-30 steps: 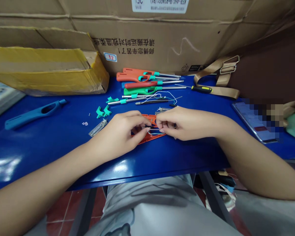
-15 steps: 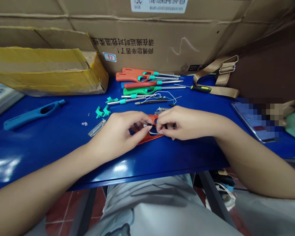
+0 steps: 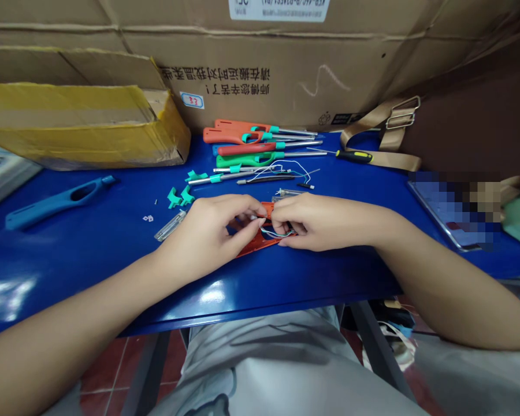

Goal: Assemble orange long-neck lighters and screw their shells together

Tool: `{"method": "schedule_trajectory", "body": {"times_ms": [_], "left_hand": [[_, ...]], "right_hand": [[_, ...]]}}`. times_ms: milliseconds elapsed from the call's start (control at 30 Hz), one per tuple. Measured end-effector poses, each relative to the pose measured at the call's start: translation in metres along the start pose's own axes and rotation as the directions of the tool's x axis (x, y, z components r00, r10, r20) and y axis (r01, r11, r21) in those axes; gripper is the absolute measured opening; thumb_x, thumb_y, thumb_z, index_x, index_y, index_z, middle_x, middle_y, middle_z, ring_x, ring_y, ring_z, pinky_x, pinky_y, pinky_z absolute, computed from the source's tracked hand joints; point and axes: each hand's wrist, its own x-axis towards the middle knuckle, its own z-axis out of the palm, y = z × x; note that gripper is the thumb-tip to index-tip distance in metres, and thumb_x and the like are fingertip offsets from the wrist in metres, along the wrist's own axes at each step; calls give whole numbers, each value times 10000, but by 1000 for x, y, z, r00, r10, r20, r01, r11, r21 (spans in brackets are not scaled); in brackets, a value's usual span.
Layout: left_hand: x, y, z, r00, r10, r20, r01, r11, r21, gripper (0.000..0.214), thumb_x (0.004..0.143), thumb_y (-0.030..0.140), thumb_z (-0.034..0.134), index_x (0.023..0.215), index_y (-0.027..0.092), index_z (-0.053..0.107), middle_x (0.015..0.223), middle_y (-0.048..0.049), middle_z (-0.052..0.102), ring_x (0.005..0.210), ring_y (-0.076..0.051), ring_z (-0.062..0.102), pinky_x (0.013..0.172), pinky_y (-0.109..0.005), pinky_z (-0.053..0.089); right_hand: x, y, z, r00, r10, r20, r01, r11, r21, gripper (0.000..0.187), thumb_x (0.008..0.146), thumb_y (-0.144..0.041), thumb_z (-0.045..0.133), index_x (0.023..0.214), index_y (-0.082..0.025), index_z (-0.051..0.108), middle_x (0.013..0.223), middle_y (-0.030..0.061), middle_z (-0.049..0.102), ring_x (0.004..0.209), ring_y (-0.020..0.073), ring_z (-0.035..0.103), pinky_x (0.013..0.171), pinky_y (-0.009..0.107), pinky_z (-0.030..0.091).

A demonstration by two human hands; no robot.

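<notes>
An orange lighter shell (image 3: 252,248), opened to show its inside, lies on the blue table between my hands. My left hand (image 3: 214,225) is closed over its left part, thumb and fingers pinching its edge; a small pale bit shows at the fingertips. Thin white and blue wires (image 3: 273,234) loop across the shell's opening. At their other end, my right hand (image 3: 316,222) bends over the shell with its fingers closed on the wires. What sits under the right fingers is mostly hidden. Just behind that hand lies a clear fuel tank (image 3: 286,193); another clear tank (image 3: 170,226) is beside my left hand.
Behind my hands lie several assembled lighters (image 3: 247,149), metal tubes (image 3: 219,179), and green triggers (image 3: 181,197). A blue shell (image 3: 60,202) is at left. A screwdriver (image 3: 354,156), strap (image 3: 394,160) and phone (image 3: 444,214) are at right. Cardboard (image 3: 286,75) stands behind.
My right hand has shifted slightly left and down over the shell. More of the wires now shows between my hands, and the dark piece at my left fingertips is no longer visible.
</notes>
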Motion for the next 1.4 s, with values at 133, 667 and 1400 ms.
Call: {"method": "schedule_trajectory", "body": {"times_ms": [133,667,1400], "left_hand": [[1,0,0,1000,-10,20,10,1000,27,174,939,246,606,1005,161,743,903,-20,776,742,-122,693,690,-212,546],[2,-5,0,992,-53,113,43,995,89,210,900,198,564,935,160,767,841,-27,782,693,-147,690,633,-243,497],[2,-16,2,993,38,114,-51,991,120,183,923,169,604,976,159,779,949,-60,766,842,-172,701,733,-269,537]], "right_hand": [[-2,0,-2,1000,3,-5,-3,999,35,117,864,-77,596,791,-168,595,758,-11,591,728,127,508,688,261,357],[-4,5,-5,993,-49,-105,47,999,-22,153,837,-65,559,817,-174,664,791,10,669,728,134,570,696,265,400],[-2,4,-4,998,-44,-34,45,999,7,151,899,-134,571,797,-169,676,742,1,666,679,128,545,679,273,384]]}}
